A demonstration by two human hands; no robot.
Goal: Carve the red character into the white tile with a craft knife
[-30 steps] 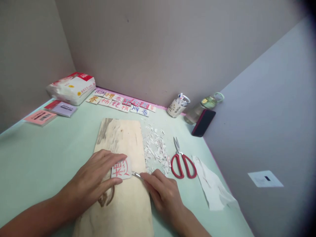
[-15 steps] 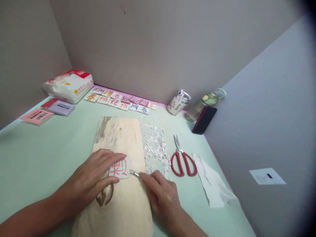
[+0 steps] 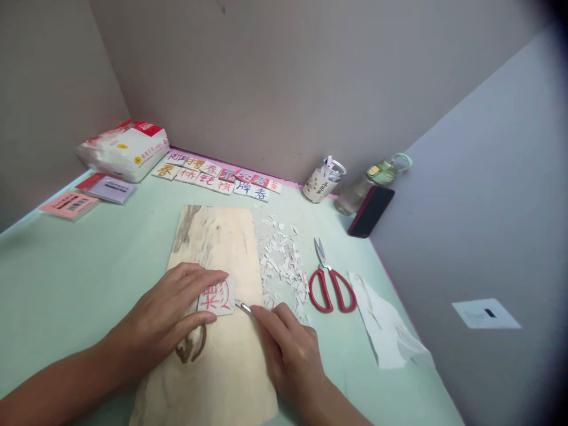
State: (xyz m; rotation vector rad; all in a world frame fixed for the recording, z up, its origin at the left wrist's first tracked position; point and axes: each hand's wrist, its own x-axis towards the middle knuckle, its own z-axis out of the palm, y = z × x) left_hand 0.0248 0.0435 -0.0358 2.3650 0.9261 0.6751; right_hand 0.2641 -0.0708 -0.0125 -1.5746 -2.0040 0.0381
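My left hand (image 3: 171, 310) presses a small white square tile (image 3: 218, 297) with a red character flat onto a pale wooden board (image 3: 213, 248); thumb and fingers close around the tile's left side. My right hand (image 3: 288, 349) pinches a thin metal carving knife (image 3: 244, 307), and its tip touches the tile's right edge. Both hands rest on the lower half of the board.
White shavings (image 3: 281, 266) lie right of the board, then red-handled scissors (image 3: 328, 283) and a crumpled tissue (image 3: 384, 328). Finished character tiles (image 3: 217, 176), a tissue pack (image 3: 124, 149), cards (image 3: 86, 196), a pen cup (image 3: 323, 182), a bottle (image 3: 368, 186) and a phone (image 3: 371, 211) line the back.
The view shifted slightly. Both hands stay on the tile and knife; the blade tip has edged a little against the tile's right edge.
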